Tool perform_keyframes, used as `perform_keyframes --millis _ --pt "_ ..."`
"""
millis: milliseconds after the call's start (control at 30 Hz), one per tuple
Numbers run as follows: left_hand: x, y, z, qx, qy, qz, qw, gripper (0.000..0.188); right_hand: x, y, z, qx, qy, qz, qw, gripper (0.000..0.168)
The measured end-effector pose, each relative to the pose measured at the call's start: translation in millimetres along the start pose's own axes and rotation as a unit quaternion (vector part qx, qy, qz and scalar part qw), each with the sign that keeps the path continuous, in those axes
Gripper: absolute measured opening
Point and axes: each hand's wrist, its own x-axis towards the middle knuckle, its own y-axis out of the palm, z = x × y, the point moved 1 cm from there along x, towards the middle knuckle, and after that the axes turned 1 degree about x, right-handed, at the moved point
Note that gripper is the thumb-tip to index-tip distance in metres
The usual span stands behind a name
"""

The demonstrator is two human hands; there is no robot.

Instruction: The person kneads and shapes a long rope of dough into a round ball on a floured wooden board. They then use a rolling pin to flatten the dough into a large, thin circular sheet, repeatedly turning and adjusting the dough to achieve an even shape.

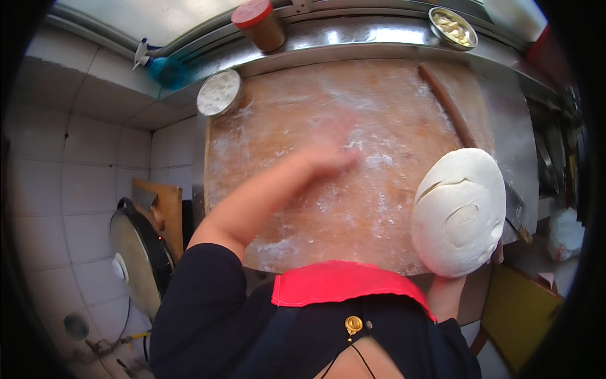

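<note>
My left hand (334, 139) is over the middle of the floured wooden board (293, 232), blurred by motion. Its thumb and fingers look spread, and nothing shows in them. A flattened round of white dough (459, 213) rests on my right hand (498, 253), by the board's right front edge. That hand is mostly hidden beneath it; only fingertips show past the dough's rim. A curved slit and a ring-shaped crease mark the dough's face. Behind it, a wooden rolling pin (447, 104) lies slanted on the board, its near end hidden by the dough.
A bowl of flour (219, 93) stands at the board's far left corner. On the ledge are a spray bottle (165, 71), a red-lidded jar (259, 26) and a metal bowl of pale pieces (453, 29). A round electric griddle (142, 256) stands left; a metal blade (515, 203) lies right.
</note>
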Motion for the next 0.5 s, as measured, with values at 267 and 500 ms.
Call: perform_keyframes --millis 267,500 --pt "-8 -96 157 0.012 -0.134 -0.483 0.865 0.020 12 13 -6 0.030 0.017 0.020 0.999 0.068" --pt "-15 -119 236 -0.156 -0.298 -0.259 0.906 0.025 13 19 -2 0.041 0.029 0.020 0.999 0.072"
